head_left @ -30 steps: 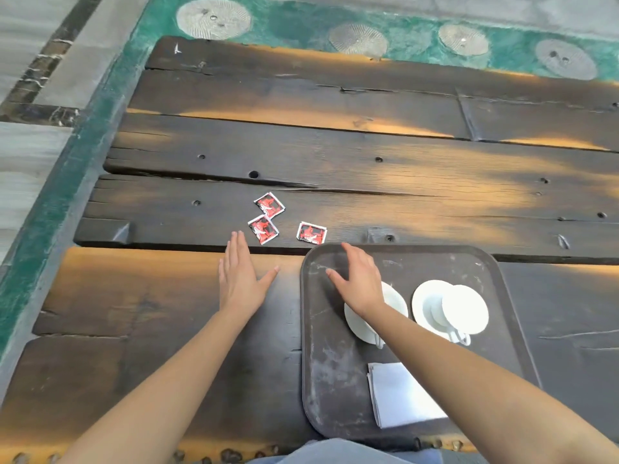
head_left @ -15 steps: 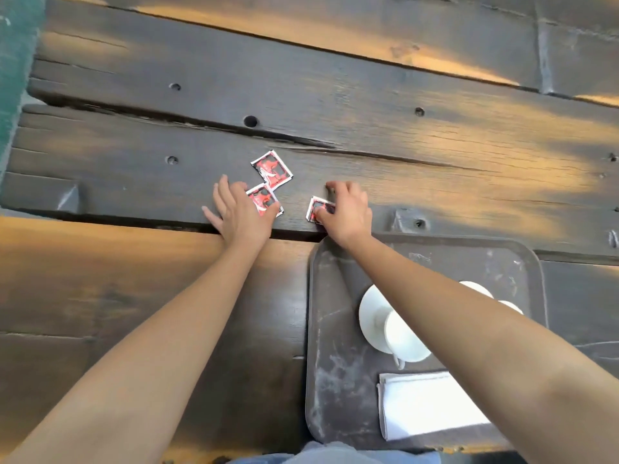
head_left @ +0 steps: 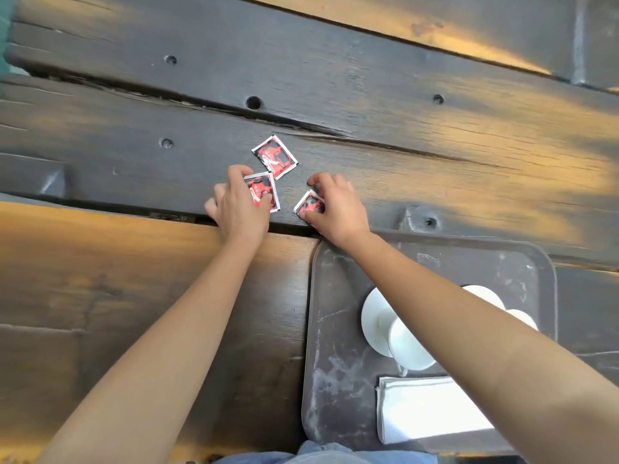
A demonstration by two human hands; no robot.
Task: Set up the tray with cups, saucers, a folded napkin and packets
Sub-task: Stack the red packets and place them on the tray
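Packets are lying flat on the bench (head_left: 435, 155); I'm pinching one (head_left: 259, 195) in my left hand (head_left: 239, 209), another (head_left: 310, 205) in my right hand (head_left: 335, 209), nails prying under edges.

Second cup (head_left: 522, 319) mostly behind right forearm (head_left: 469, 323)

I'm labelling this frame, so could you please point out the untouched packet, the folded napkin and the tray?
untouched packet (head_left: 274, 157), head view, middle of its red face.
folded napkin (head_left: 425, 410), head view, bare white centre.
tray (head_left: 338, 329), head view, bare scuffed floor left of the saucer.
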